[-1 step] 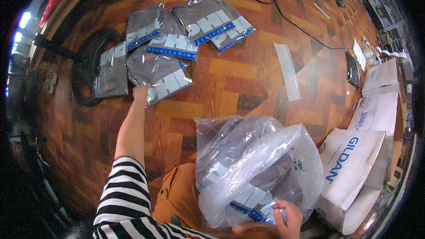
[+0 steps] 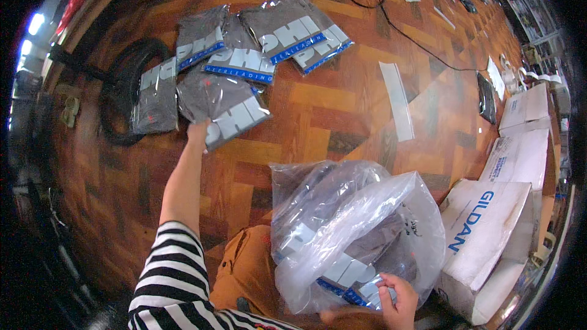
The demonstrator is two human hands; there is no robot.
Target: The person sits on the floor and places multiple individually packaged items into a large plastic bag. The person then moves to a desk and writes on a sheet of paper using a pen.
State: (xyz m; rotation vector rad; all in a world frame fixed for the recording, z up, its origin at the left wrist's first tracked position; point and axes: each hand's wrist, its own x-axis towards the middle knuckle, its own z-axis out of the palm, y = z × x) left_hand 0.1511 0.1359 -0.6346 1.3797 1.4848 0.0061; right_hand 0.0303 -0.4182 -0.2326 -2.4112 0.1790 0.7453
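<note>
My left hand (image 2: 197, 134) grips the near left edge of a grey shirt in a clear plastic sleeve (image 2: 241, 119); its fingertips are partly hidden. That sleeve is the nearest of several like it, grey with white lettering and a blue band, among them one packaged shirt (image 2: 156, 101) at the left and another (image 2: 287, 27) farther off. In front of me a large clear plastic bag (image 2: 351, 208) lies with its mouth toward me, more packaged shirts inside. Fingers curled, my right hand (image 2: 397, 296) pinches at the bag's near rim beside a packaged shirt.
White cardboard boxes (image 2: 489, 226) line the right side. A pale strip (image 2: 397, 101) lies on the wood floor. A black cable (image 2: 422, 49) runs across the far right. Behind the left shirts is a dark round base (image 2: 116, 85); a wooden frame (image 2: 104, 0) stands far left.
My left hand and the gripped packaged shirt have shifted slightly right, and its sleeve looks a little more bunched by the hand. The right hand and bag hold about the same place.
</note>
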